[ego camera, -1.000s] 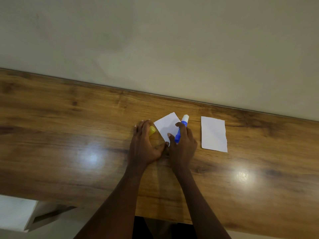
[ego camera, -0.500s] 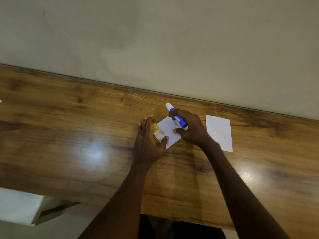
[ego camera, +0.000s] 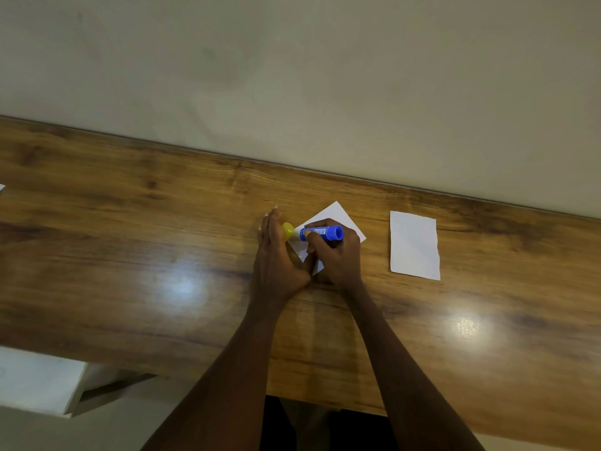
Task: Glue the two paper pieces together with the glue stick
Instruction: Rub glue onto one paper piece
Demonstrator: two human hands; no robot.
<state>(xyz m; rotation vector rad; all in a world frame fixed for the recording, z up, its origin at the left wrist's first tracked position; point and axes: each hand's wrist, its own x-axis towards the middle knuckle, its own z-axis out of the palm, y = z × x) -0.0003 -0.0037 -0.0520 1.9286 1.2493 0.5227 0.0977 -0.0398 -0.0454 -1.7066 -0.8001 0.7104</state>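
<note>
A small white paper piece (ego camera: 336,214) lies turned like a diamond on the wooden table (ego camera: 130,255). My right hand (ego camera: 338,255) grips a blue glue stick (ego camera: 322,232) lying almost flat across this paper, its pale tip pointing left. My left hand (ego camera: 276,258) rests at the paper's left corner with a yellow cap (ego camera: 287,231) held in its fingers, the thumb touching the paper's lower edge. A second white paper piece (ego camera: 414,245) lies flat to the right, apart from both hands.
A plain wall runs along the table's far edge (ego camera: 325,172). A white box-like object (ego camera: 35,379) sits below the table's near edge at the lower left. A sliver of something white (ego camera: 1,187) shows at the far left edge.
My right hand swung the glue stick from pointing away to lying sideways with its tip toward the left, drawing back over the paper. The left hand and the right-hand paper stayed put.
</note>
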